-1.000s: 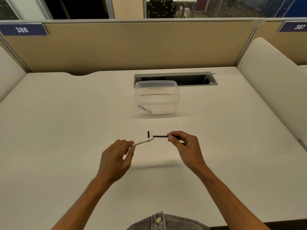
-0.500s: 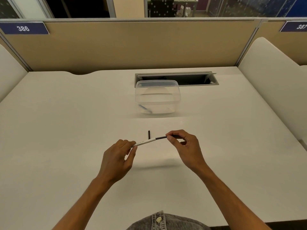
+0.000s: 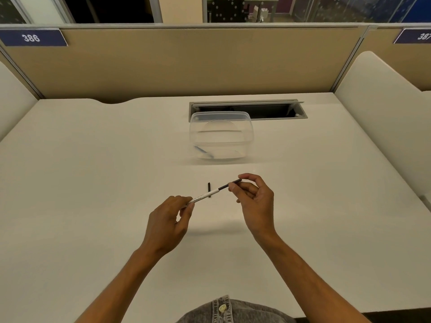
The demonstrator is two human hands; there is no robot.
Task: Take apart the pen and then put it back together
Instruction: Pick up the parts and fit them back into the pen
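Your left hand (image 3: 171,220) pinches the white pen barrel (image 3: 204,196) at mid-frame; your right hand (image 3: 254,199) grips the dark refill (image 3: 229,184), partly seated in the barrel, both held above the counter (image 3: 93,183); this looks like reassembly; next, push the refill home, then fit the small black piece (image 3: 209,187) lying just behind.

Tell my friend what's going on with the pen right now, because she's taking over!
Left hand: pinches the white pen barrel near its back end.
Right hand: pinches the dark part, which meets the barrel's front end.
Both are held above the desk. A small black piece lies on the desk just beyond the barrel.
Done: the pen is apart.
Left: seat the dark part fully, then probably refit the black piece.
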